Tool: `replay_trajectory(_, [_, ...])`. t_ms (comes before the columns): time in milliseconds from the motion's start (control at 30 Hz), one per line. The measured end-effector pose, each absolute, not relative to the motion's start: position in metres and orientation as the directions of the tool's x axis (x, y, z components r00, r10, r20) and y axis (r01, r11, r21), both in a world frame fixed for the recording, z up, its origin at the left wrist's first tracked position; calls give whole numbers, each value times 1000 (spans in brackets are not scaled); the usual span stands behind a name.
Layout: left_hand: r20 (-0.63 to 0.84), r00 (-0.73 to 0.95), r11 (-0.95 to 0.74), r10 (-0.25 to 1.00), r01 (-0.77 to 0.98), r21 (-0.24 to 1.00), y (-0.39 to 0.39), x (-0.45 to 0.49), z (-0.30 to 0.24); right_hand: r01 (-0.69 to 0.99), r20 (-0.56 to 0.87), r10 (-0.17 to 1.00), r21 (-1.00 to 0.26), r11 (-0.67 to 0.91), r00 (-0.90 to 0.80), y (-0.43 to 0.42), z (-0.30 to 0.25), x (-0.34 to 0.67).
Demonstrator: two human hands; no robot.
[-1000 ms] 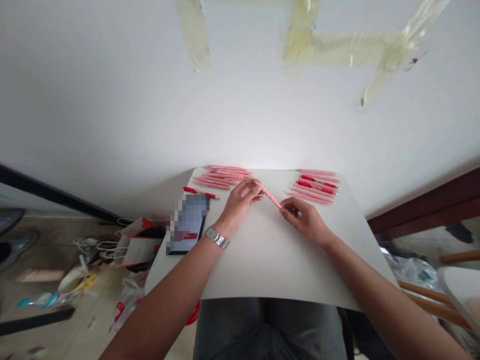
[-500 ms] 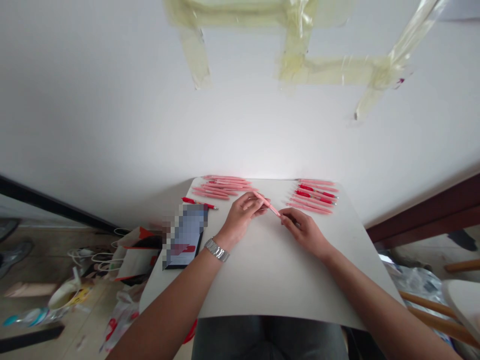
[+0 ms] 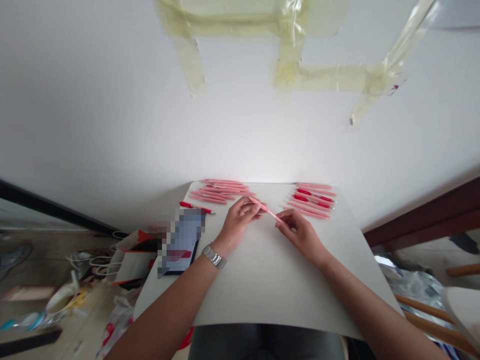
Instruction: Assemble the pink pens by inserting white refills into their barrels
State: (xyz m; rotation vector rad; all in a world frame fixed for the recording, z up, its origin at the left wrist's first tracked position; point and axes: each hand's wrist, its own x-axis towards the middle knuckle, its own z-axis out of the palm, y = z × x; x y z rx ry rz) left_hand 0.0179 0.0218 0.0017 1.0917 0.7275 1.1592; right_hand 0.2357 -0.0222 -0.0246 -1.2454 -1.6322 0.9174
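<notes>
My left hand (image 3: 237, 221) and my right hand (image 3: 299, 233) hold one pink pen (image 3: 267, 210) between them above the middle of a small white table (image 3: 270, 280). The left fingers pinch its far end, the right fingers its near tip. A silver watch (image 3: 214, 256) is on my left wrist. A row of pink pens (image 3: 221, 191) lies at the table's far left. A second row of pink and red pens (image 3: 312, 198) lies at the far right.
A single red pen (image 3: 195, 207) lies left of the pens, beside a phone (image 3: 180, 241) at the table's left edge. A white wall with yellowed tape (image 3: 288, 65) stands behind. Bags and clutter (image 3: 123, 255) cover the floor at left; a wooden chair (image 3: 442, 320) is at right.
The view has tilted up a little, so the table sits lower in the picture. Both hands keep hold of the pink pen and have drawn slightly closer together.
</notes>
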Motion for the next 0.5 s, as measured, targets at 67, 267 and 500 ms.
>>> replay_trajectory(67, [82, 281, 24, 956, -354, 935, 22, 18, 0, 326, 178, 973, -920, 218, -148, -24, -20, 235])
replay_trajectory(267, [70, 282, 45, 957, -384, 922, 23, 18, -3, 374, 153, 976, -905, 201, -155, -26, -9, 233])
replay_trajectory(500, [78, 262, 27, 962, -374, 927, 23, 20, -4, 355, 168, 978, -913, 201, -121, -26, -13, 231])
